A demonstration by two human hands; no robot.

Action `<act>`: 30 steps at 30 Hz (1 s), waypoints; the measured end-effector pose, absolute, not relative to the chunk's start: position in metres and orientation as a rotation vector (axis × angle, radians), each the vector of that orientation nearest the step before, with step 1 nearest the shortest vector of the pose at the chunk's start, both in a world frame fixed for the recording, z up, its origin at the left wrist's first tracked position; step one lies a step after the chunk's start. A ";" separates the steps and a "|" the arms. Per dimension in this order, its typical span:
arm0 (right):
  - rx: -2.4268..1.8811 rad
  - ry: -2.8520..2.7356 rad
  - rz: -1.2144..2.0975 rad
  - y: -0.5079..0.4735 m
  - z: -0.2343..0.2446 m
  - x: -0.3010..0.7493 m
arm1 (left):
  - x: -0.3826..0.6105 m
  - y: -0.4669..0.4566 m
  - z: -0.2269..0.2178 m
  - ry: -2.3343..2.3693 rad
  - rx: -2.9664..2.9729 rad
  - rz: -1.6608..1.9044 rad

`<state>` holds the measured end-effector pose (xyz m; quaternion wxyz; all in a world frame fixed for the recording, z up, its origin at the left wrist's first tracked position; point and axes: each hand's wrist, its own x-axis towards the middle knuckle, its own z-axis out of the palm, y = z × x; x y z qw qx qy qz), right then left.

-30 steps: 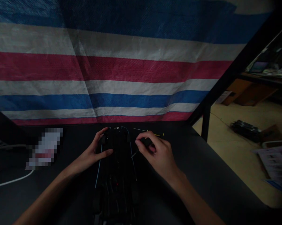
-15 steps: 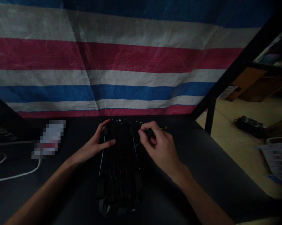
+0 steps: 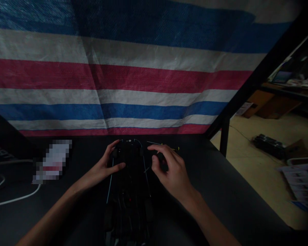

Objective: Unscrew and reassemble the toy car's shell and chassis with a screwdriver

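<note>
A black model car (image 3: 126, 191) lies upside down on the dark table, its wheels and underside facing up. My left hand (image 3: 109, 162) grips its far left side, thumb across the underside and fingers round the outer edge. Right of the car, my right hand (image 3: 170, 167) is curled, index finger stretched out and apart from the thumb. A small black object (image 3: 162, 158) shows dimly inside the curled fingers; its kind is too dark to tell. Behind that hand lies a screwdriver (image 3: 154, 142) with a thin shaft and a black-and-yellow handle, partly hidden.
A pixelated flat object (image 3: 55, 160) with a white cable (image 3: 20, 201) lies on the table (image 3: 220, 191) at left. A striped tarp (image 3: 133, 80) hangs behind. A black frame post (image 3: 223, 138) stands at right. Beyond the table edge, a dark device (image 3: 268, 146) is on the floor.
The view has tilted upward, so the table sits lower. My right index finger has straightened away from the thumb, and the small black object shows less. My left hand keeps its hold.
</note>
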<state>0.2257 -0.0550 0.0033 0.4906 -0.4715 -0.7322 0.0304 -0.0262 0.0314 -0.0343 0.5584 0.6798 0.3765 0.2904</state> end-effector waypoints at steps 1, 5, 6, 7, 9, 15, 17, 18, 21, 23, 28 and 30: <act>-1.124 -1.802 0.069 -0.055 0.004 0.226 | -0.026 0.031 -0.034 0.890 1.609 0.688; -1.158 -1.816 0.027 -0.058 0.009 0.227 | -0.028 0.030 -0.029 0.900 1.674 0.689; -1.187 -1.804 0.010 -0.058 0.011 0.228 | -0.028 0.029 -0.025 0.918 1.713 0.702; -1.215 -1.802 0.000 -0.058 0.013 0.228 | -0.028 0.028 -0.020 0.952 1.778 0.737; -1.268 -1.844 0.004 -0.058 0.019 0.228 | -0.026 0.024 -0.008 1.040 1.992 0.847; -1.278 -2.220 0.061 -0.055 0.058 0.227 | 0.006 -0.004 0.015 0.794 2.598 0.515; -1.244 -2.312 0.071 -0.053 0.069 0.228 | 0.017 -0.010 0.017 0.720 2.616 0.405; -1.235 -2.348 0.082 -0.051 0.072 0.228 | 0.021 -0.011 0.017 0.713 2.611 0.392; -1.267 -2.417 0.076 -0.047 0.074 0.229 | 0.027 -0.010 0.021 0.729 2.573 0.360; -1.304 -2.448 0.040 -0.045 0.074 0.229 | 0.027 -0.008 0.026 0.731 2.547 0.326; -1.223 -2.458 0.146 -0.043 0.079 0.226 | 0.026 -0.007 0.028 0.694 2.527 0.285; -1.166 -2.471 0.185 -0.042 0.079 0.227 | 0.026 -0.007 0.025 0.691 2.516 0.302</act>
